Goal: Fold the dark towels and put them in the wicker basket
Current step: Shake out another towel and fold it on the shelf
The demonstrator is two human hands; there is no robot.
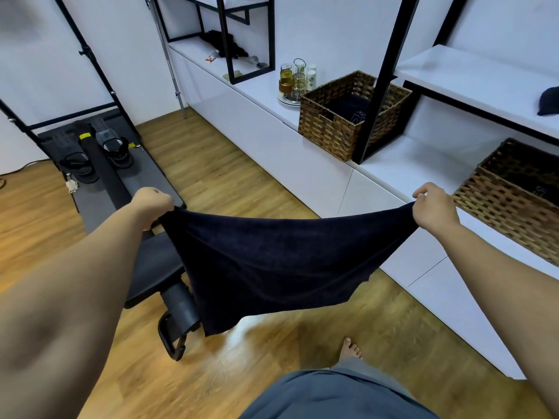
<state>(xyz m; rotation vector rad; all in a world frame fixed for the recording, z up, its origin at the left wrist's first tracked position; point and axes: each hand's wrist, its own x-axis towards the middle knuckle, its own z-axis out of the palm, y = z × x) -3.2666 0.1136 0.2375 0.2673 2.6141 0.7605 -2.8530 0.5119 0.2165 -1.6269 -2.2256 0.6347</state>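
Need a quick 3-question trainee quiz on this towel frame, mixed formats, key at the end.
1. True or false: the dark towel is already folded and lying in a basket.
2. Multiple choice: how is the towel held? A) left hand alone; B) right hand alone; C) both hands, each pinching a top corner; D) draped over a forearm.
3. Fill in: dark fabric already lies inside the far wicker basket, which sits on the white ____.

Key:
1. False; it hangs spread out in the air above the wooden floor.
2. C.
3. Counter, beside a tray of glasses. A near wicker basket stands further right.
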